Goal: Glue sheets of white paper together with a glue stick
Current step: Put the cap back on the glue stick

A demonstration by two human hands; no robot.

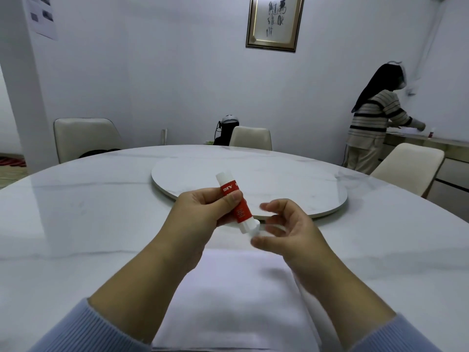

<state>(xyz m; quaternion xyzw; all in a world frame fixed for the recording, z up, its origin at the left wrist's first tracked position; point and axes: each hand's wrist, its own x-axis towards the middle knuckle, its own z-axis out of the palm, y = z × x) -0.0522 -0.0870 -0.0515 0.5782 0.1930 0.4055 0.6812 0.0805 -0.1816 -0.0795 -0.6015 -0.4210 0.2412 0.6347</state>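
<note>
Red-and-white glue stick (236, 203) is sitting in my left hand (203, 212), fingers wrapping its middle, just above the white paper (233, 295) on the table (76, 224). My right hand (284, 226) is hovering loosely curled at its lower end, looks empty but blurry. Light, smooth plastic, probably slippery, so I'm gripping the barrel.

The glue stick (234, 202) is showing red and white; the table (76, 224) is showing grey-veined white marble.
</note>
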